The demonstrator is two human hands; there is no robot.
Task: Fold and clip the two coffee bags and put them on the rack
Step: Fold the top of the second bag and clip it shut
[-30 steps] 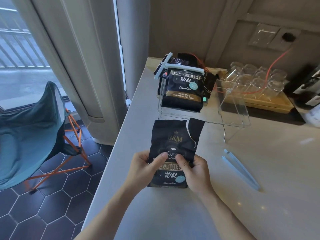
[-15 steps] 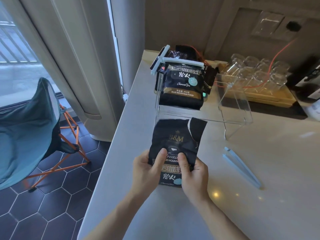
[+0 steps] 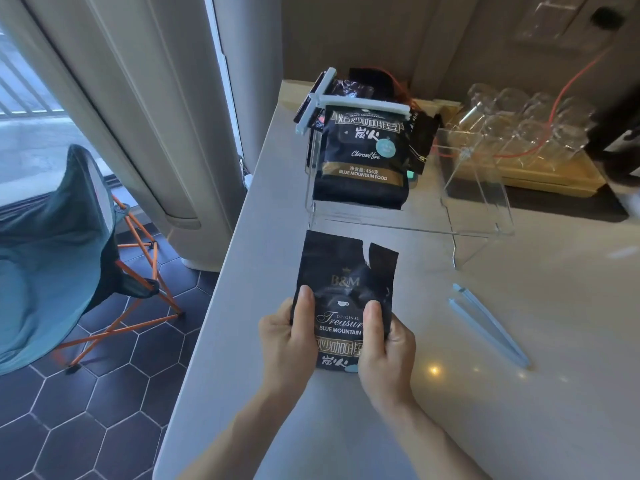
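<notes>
Torn-top black foil coffee bag (image 3: 346, 282) is gripped by left hand (image 3: 287, 337) and right hand (image 3: 386, 348), thumbs on front; pale-blue plastic clip (image 3: 488, 327) lies right of right hand.

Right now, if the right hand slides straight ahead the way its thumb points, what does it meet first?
Probably the clear rack. The right hand holds the bag, and the rack's front edge lies just beyond the bag's torn top; depth is unclear.

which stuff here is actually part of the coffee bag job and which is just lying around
Part of the job:
- torn coffee bag held in left hand and right hand
- loose blue clip on the counter
- clear rack
- clipped bag on the rack

Just lying about:
- glasses on a tray
- folding chair
- orange cable
</notes>
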